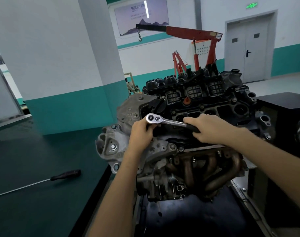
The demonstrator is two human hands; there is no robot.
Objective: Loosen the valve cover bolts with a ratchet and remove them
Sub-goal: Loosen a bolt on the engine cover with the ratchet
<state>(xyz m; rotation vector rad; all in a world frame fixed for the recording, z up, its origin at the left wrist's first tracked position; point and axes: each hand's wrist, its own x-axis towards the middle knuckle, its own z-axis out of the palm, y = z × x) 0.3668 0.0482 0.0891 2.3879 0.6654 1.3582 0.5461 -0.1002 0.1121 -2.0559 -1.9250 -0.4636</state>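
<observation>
The ratchet [164, 120] lies across the near left corner of the black valve cover [205, 101], with its chrome head to the left and its black grip to the right. The right hand [210, 130] wraps its fingers round that grip. The left hand [139, 130] curls under the head and seems to pinch it from below, though the hand hides the contact. A screwdriver [65, 175] lies on the green table [26, 168], well apart from the cover

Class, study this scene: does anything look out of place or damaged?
Nothing looks spilled or broken. One long screwdriver lies loose on the green bench, left of the engine; the left hand and right hand hold the ratchet.
</observation>
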